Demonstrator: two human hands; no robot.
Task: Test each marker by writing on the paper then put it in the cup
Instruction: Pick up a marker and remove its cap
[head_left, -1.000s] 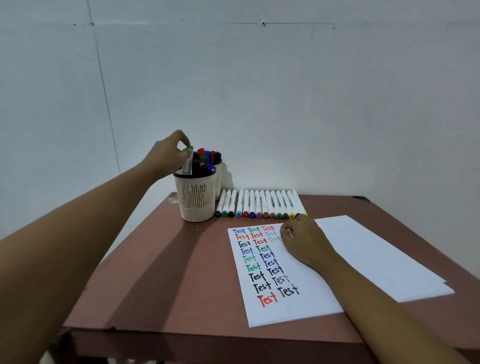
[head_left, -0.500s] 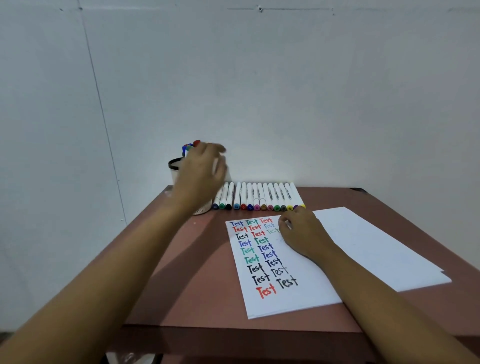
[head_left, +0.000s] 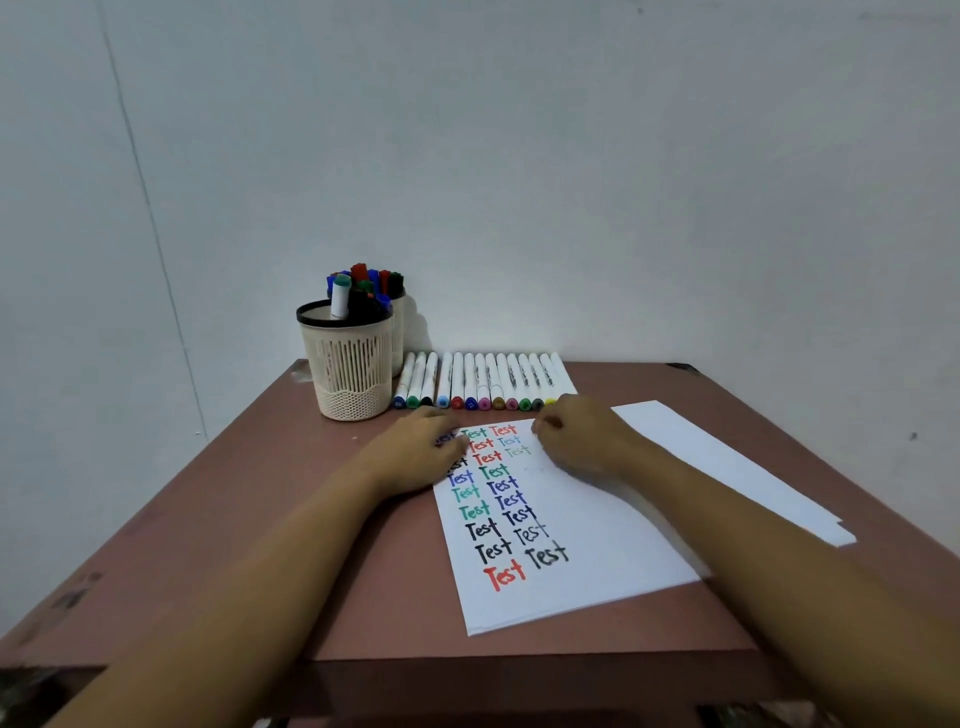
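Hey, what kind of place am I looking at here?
Probably a plain indoor work corner: a small reddish-brown table against a bare white wall, holding a cup full of pens, a row of markers, and paper covered with "Test" scribbles.

Left hand (head_left: 415, 452) from cup (head_left: 350, 364) onto paper (head_left: 571, 545).

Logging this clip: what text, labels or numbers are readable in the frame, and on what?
"Test": handwritten many times in red, green, blue and black on the near paper sheet; the left hand covers a few.
Print on the barrels of the row of markers: too small to read.
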